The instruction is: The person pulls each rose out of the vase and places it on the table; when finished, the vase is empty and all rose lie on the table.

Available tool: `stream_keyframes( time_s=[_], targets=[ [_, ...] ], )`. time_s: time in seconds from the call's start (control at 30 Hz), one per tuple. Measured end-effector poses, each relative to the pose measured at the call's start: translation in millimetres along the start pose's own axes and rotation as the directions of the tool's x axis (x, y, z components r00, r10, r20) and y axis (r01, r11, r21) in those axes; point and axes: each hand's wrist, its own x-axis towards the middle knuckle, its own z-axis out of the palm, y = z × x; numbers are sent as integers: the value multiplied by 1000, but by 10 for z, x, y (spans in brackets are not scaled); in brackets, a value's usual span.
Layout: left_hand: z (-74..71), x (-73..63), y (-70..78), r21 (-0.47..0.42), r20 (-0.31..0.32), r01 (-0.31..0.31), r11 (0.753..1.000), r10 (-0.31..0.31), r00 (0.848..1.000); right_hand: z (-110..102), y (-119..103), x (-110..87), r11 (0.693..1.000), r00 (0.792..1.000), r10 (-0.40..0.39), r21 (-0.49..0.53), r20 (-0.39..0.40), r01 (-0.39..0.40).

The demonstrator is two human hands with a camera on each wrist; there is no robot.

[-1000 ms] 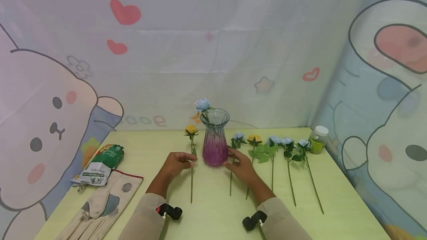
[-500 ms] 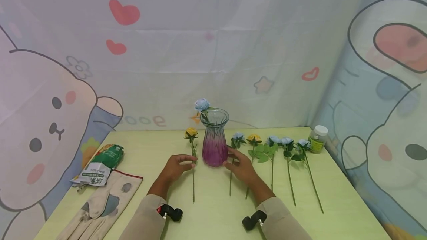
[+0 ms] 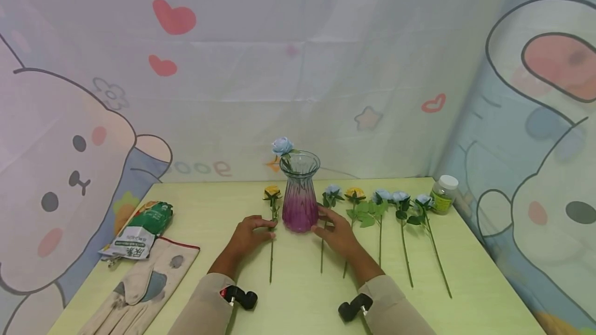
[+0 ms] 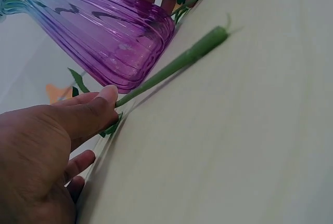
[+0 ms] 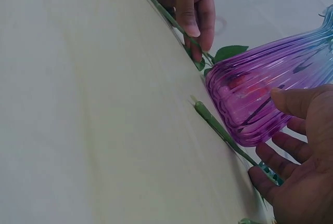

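A glass vase (image 3: 300, 206), purple at the base and fading to clear blue-grey at its flared rim, stands upright at the table's middle. One light blue rose (image 3: 282, 146) leans out over its left rim. My left hand (image 3: 248, 234) pinches the green stem (image 4: 177, 64) of a yellow rose (image 3: 272, 192) between thumb and fingers, left of the vase. In the left wrist view the stem's cut end points away from the hand. My right hand (image 3: 340, 231) holds the vase's lower right side, its thumb and fingers spread around the purple glass (image 5: 250, 99).
Right of the vase lie more roses: several blue ones, such as this blue rose (image 3: 424, 200), and a yellow rose (image 3: 355, 194). A white-capped jar (image 3: 444, 195) stands at the back right corner. On the left are a green-and-white packet (image 3: 142, 229) and work gloves (image 3: 146, 283).
The yellow rose has shifted slightly right toward the vase, and its bloom sits a little lower, moving with my left hand. The right hand and vase have stayed put.
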Motion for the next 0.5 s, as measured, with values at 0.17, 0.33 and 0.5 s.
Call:
stream_keyframes(
  time_s=[0.17,0.33,0.5],
  targets=[
    [25,5,0,-4,-59,-25,1000,25,998,-1,-4,-1,1000,1000,-4,7,-6,4],
    [22,8,27,0,-100,-23,1000,23,995,-6,-24,-12,1000,1000,-3,12,1,3],
    [-3,7,81,-5,-144,-20,1000,19,989,-9,-31,-17,1000,1000,-1,11,4,1]
  ],
)
